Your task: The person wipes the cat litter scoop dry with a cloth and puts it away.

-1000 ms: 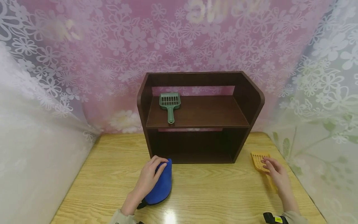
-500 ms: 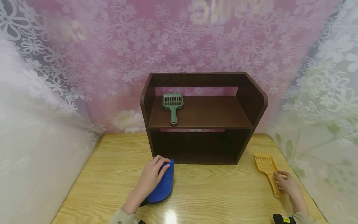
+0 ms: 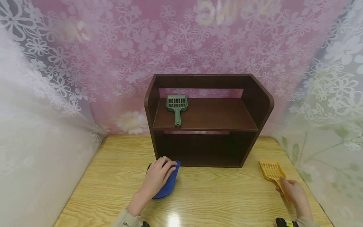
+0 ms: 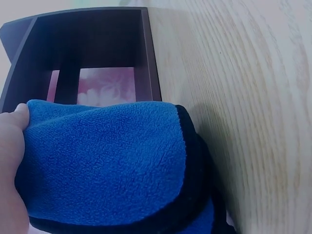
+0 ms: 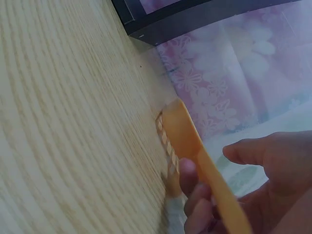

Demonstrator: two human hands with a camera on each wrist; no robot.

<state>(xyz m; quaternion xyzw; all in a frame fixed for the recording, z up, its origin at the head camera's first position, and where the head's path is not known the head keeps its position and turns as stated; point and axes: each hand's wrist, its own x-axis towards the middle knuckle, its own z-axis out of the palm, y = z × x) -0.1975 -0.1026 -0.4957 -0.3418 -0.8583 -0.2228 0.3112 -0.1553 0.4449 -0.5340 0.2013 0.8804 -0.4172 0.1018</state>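
Note:
In the head view my left hand (image 3: 155, 178) grips the top of a blue fleece cloth (image 3: 168, 186) with black edging, in front of the shelf's left side. The left wrist view shows the folded cloth (image 4: 105, 161) with my thumb at its upper left corner. At the right, my right hand (image 3: 295, 191) holds a yellow litter scoop (image 3: 270, 170) by its handle. In the right wrist view, fingers curl under the scoop (image 5: 185, 127) while the thumb stands away from it. The scoop is tilted, its slotted end low over the table.
A dark brown two-tier shelf (image 3: 207, 129) stands at the back of the wooden table (image 3: 215, 195). On its upper tier, at the left, lies a green litter scoop (image 3: 177, 103). Floral curtains (image 3: 124, 56) hang behind and along both sides.
My right hand has moved down from the slotted end to the handle of the yellow scoop and taken hold of it. The blue cloth's lower end has come up in my left hand.

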